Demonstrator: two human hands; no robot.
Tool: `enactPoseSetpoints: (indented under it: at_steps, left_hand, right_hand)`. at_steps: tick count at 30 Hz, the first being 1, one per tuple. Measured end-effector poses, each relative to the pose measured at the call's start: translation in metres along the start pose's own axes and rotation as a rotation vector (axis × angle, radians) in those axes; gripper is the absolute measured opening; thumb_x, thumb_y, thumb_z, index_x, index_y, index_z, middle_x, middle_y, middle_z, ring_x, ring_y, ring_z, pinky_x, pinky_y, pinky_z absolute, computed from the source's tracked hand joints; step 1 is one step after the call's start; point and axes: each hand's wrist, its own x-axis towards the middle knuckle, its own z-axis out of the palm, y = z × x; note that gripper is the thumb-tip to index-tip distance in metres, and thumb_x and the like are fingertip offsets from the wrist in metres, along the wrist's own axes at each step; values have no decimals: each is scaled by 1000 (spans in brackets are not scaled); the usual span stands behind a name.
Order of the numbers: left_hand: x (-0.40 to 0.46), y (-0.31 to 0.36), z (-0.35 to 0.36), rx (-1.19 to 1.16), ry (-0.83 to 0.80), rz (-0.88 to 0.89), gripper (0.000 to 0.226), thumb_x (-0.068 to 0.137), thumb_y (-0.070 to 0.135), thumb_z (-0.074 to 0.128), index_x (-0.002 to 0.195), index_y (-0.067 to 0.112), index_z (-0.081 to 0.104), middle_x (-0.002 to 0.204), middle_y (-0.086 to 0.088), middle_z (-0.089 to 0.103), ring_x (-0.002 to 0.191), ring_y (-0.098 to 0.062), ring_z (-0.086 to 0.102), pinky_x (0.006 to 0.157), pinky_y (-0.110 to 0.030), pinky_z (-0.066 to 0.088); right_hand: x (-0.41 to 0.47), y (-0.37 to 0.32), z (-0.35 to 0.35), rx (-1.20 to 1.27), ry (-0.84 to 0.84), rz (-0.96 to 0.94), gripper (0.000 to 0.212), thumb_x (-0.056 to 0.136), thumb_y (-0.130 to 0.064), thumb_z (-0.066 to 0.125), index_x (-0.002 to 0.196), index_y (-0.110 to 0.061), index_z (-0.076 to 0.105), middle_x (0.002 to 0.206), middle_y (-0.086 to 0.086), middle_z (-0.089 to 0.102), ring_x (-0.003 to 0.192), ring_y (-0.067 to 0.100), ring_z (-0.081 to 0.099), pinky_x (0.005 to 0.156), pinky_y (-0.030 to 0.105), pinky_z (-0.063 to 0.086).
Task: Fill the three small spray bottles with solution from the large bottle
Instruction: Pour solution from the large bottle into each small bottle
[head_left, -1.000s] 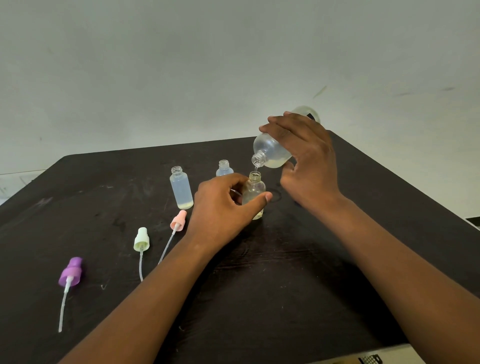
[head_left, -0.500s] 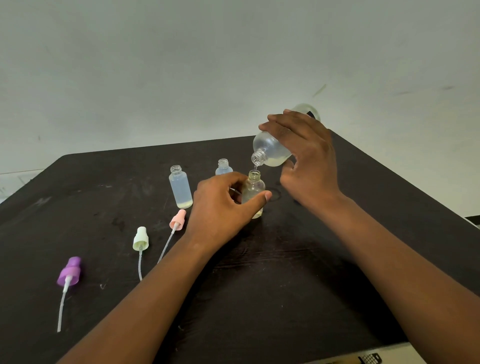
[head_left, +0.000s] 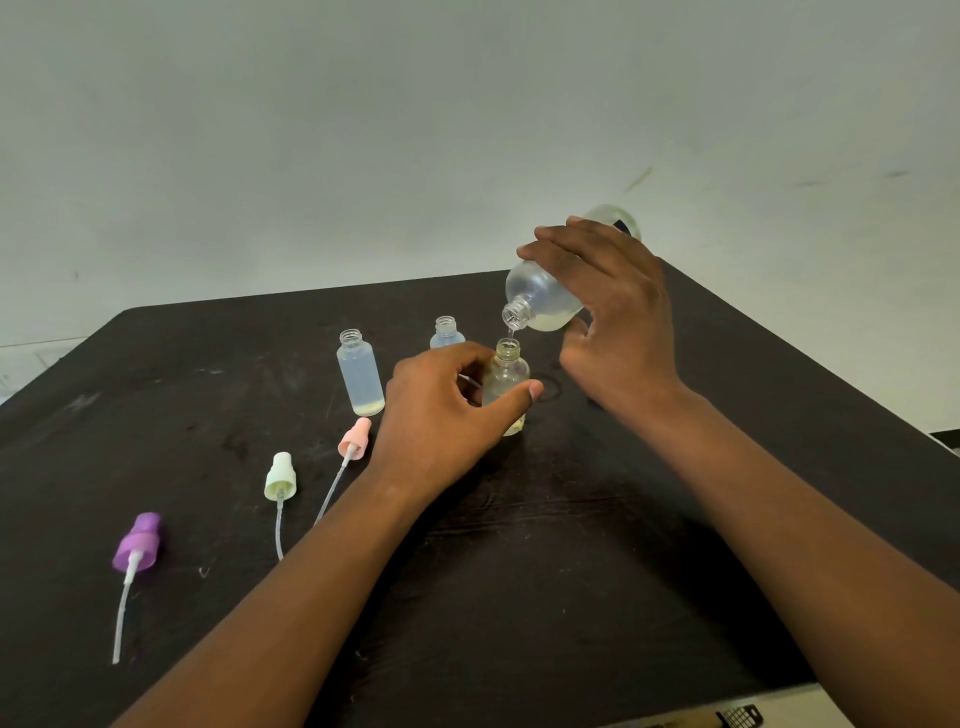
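Pour step: your right hand (head_left: 613, 322) grips large bottle (head_left: 545, 301) tilted over round bottle (head_left: 506, 384); left hand (head_left: 447, 421) grips it. Next: watch level, then right it.

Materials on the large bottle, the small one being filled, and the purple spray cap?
Large bottle: clear, likely plastic; see-through wall, threaded neck. Small bottle being filled: clear, glossy, plastic or glass, can't tell. Purple spray cap: opaque matte plastic with a translucent dip tube.

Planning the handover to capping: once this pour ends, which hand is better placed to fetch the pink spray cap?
Left hand: the pink spray cap lies just beside it; the right hand grips the large bottle.
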Motion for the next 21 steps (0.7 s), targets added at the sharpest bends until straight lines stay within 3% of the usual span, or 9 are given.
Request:
enactPoseSetpoints:
  at_steps: [21]
  left_hand:
    - [0,0,0,1,-5,-20,41,77,67,78,94,29,81,78,13,75,73,-5,72,70,-38,63]
  right_hand:
    - [1,-1,-1,2,1,-6,73,63,17,64,128,-14,72,135,2,69,134,29,58,108,54,46]
